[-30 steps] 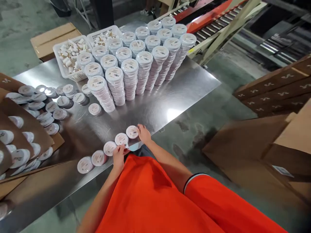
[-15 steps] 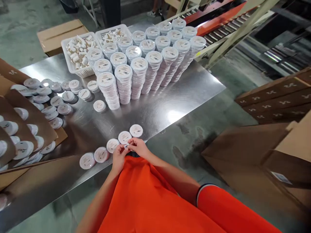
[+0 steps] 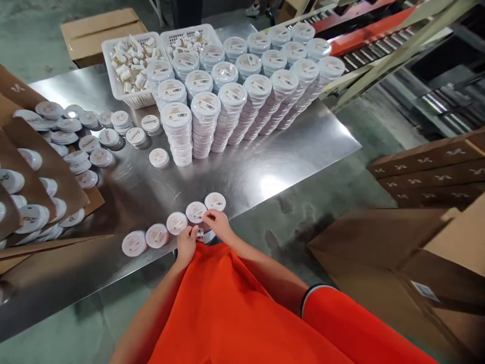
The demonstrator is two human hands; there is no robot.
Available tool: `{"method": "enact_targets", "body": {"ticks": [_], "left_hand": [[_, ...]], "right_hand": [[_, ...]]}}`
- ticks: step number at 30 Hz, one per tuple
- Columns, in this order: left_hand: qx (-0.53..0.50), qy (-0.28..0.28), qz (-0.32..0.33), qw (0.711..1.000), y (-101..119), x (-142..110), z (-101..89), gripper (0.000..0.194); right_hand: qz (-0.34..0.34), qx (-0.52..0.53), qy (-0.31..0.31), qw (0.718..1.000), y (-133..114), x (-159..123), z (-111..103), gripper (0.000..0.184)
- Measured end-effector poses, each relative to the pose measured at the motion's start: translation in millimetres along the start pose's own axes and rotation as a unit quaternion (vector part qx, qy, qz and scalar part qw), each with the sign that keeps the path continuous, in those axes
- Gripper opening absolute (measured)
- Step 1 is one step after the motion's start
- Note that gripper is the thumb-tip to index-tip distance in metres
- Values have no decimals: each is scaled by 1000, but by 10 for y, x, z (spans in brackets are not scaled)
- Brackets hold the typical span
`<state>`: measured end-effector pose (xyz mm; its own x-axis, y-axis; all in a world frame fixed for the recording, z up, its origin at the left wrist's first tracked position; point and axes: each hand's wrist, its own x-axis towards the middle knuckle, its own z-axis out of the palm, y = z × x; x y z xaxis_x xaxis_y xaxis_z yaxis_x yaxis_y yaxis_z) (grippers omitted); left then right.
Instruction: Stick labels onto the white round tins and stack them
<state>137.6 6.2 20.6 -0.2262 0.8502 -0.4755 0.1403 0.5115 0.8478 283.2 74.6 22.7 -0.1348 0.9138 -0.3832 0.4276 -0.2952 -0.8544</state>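
Observation:
My left hand (image 3: 187, 244) is closed at the table's near edge. Its thumb and fingers pinch a small printed label strip (image 3: 200, 234), partly hidden by the hand and the orange shirt. My right hand (image 3: 219, 224) has its fingertips pressed together at the near rim of a round white container (image 3: 196, 212); whatever they pinch is too small to make out. That container belongs to a slanting row, with another container (image 3: 215, 201) beyond it and others (image 3: 177, 222) toward the left. All have printed round labels facing up.
Tall stacks of similar containers (image 3: 182, 134) fill the table's back. Behind them stand white baskets (image 3: 138, 98) of small white pieces. Loose containers (image 3: 101, 157) and an opened carton (image 3: 56, 182) lie left. Cardboard boxes (image 3: 364, 247) stand right; a roller conveyor (image 3: 364, 55) runs behind.
My hands were together around a small label and have now parted. The right hand has moved slightly up and right to the container's rim; the left stays low with the label strip.

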Motion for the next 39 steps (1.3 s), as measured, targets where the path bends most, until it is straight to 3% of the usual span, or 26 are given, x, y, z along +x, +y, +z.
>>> {"method": "enact_targets", "body": {"ticks": [4, 7, 11, 21, 26, 28, 31, 34, 36, 39], "left_hand": [[110, -58, 83, 989, -19, 33, 0, 28], [229, -115, 159, 954, -51, 71, 22, 24], [298, -131, 171, 930, -88, 91, 51, 18], [284, -118, 170, 936, -129, 115, 55, 16], [283, -115, 177, 935, -126, 107, 57, 18], [277, -114, 178, 937, -117, 100, 57, 18], [312, -131, 172, 925, -88, 99, 57, 18], [354, -148, 161, 909, -32, 116, 38, 18], [331, -145, 150, 920, 8, 129, 6, 19], [191, -88, 127, 969, 41, 126, -68, 24]], "right_hand": [[28, -147, 21, 989, 48, 321, -94, 13], [52, -235, -6, 971, 39, 445, -69, 12], [70, -270, -22, 960, 11, 452, 37, 14], [78, -340, -36, 937, -90, 417, 80, 22], [34, -383, -25, 923, -73, 389, 113, 15], [27, -399, -16, 916, -75, 405, 110, 22], [42, -410, -18, 911, -103, 461, 91, 30], [44, -414, -35, 908, -141, 525, 63, 20], [38, -411, -36, 910, -162, 543, 37, 14], [9, -360, -23, 932, -178, 481, 2, 14]]}}
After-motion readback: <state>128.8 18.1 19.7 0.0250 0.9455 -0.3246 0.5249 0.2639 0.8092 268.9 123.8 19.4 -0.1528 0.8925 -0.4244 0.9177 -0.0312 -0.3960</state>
